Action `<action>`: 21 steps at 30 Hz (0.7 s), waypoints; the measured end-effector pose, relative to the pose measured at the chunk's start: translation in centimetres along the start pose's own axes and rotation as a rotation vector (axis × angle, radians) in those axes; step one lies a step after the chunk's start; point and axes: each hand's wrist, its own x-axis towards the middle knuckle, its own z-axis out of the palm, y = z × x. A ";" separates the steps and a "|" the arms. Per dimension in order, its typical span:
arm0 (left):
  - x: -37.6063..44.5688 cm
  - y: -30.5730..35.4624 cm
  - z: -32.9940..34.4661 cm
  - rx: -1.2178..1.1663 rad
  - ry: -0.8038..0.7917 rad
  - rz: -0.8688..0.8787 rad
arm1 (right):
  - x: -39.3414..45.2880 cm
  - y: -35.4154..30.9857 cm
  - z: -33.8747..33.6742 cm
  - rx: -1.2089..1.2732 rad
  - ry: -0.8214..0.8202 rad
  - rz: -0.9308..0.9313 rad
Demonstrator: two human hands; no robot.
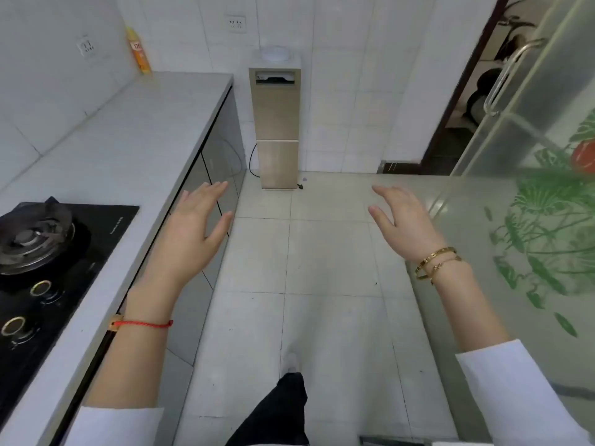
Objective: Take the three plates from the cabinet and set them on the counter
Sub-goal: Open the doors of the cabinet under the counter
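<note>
Both hands, the left hand (190, 226) and the right hand (402, 220), hang out front with fingers straight and spread, holding nothing, likely readying a reach. The glossy grey base cabinet doors (212, 165) under the pale grey stone worktop (135, 130) are closed, so no plates show.

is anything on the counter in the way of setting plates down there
Mostly no. The counter shows a wide bare stretch between the gas hob at the near end and a yellow bottle in the far corner. No plates are in view.
</note>
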 end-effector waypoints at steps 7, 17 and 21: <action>7.6 -2.8 3.9 -0.013 -0.017 -0.036 | 7.2 2.2 2.1 -0.006 0.000 0.025; 24.9 -6.3 7.0 -0.041 -0.014 -0.028 | 23.4 4.6 3.0 0.020 0.021 0.054; 30.8 -7.5 8.1 -0.053 -0.048 -0.020 | 28.8 5.3 4.0 0.042 0.017 0.064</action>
